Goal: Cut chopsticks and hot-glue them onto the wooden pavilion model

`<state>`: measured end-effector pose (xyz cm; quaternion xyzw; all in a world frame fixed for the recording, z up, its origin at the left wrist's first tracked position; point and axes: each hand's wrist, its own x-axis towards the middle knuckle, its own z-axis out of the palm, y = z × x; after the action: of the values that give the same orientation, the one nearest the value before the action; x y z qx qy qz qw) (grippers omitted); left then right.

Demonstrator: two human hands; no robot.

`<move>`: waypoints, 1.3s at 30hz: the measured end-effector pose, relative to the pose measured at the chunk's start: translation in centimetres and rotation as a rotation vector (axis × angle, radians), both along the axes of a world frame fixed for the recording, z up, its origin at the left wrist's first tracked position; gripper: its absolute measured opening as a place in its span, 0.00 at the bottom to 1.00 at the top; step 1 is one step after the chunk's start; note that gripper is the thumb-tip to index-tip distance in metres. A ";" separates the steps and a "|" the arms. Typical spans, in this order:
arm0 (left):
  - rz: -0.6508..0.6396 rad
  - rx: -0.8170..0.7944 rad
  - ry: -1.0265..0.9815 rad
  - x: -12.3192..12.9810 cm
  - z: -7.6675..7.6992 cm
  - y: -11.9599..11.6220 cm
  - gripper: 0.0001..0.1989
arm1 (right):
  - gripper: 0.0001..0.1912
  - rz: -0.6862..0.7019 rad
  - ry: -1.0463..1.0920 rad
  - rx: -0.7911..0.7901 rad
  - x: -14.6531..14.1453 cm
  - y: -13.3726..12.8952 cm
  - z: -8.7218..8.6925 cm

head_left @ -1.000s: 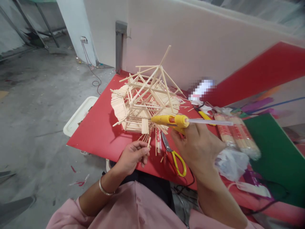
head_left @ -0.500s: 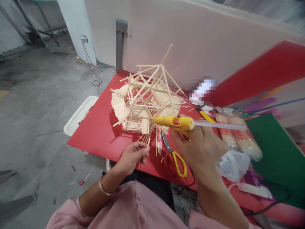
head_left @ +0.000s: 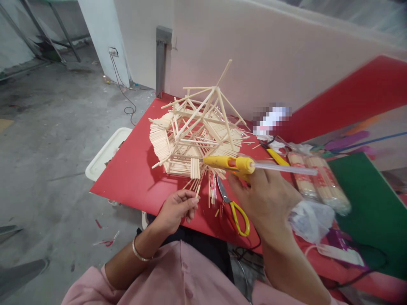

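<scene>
My right hand point(head_left: 265, 197) is wrapped round a yellow hot glue gun point(head_left: 244, 164), with a clear glue stick point(head_left: 286, 169) poking out of its back. The gun's nozzle points left, at the front of a pagoda-like model point(head_left: 193, 127) built from thin wooden sticks; whether it touches cannot be made out. Just below the model, my left hand point(head_left: 179, 207) pinches a short wooden stick point(head_left: 198, 190) between thumb and fingers. Loose wooden sticks point(head_left: 210, 190) lie between the hands on the red board point(head_left: 127, 178).
Yellow-handled scissors point(head_left: 237, 216) lie between my hands near the board's front edge. To the right are plastic-wrapped stick bundles point(head_left: 327, 182), a crumpled plastic bag point(head_left: 311, 220) and a green board point(head_left: 369, 212). Yellow-handled pliers point(head_left: 276, 156) rest behind. A white tray point(head_left: 101, 156) sticks out at left.
The view shifts very slightly. The glue stick end at the gun's back now sits a little further left. Both hands keep their holds in nearly the same places.
</scene>
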<state>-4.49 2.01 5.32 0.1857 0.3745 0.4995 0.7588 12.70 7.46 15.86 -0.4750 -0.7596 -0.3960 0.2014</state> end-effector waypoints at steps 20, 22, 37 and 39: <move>0.008 0.002 0.011 0.2 -0.7 -0.2 0.19 | 0.12 0.079 0.020 -0.022 1.1 -1.1 -0.6; 0.008 -0.003 0.016 0.3 -0.6 -0.2 0.20 | 0.12 0.078 0.027 -0.020 1.0 -1.1 -0.6; 0.015 -0.010 0.050 0.3 -0.7 -0.1 0.22 | 0.11 0.027 0.019 -0.050 0.8 -1.1 -0.7; 0.022 -0.011 0.054 0.2 -0.5 -0.1 0.22 | 0.11 0.024 0.017 -0.045 0.8 -1.0 -0.8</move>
<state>-4.27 1.88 4.85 0.1907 0.3997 0.5004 0.7440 13.50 6.43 15.09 -0.4737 -0.7723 -0.3722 0.2016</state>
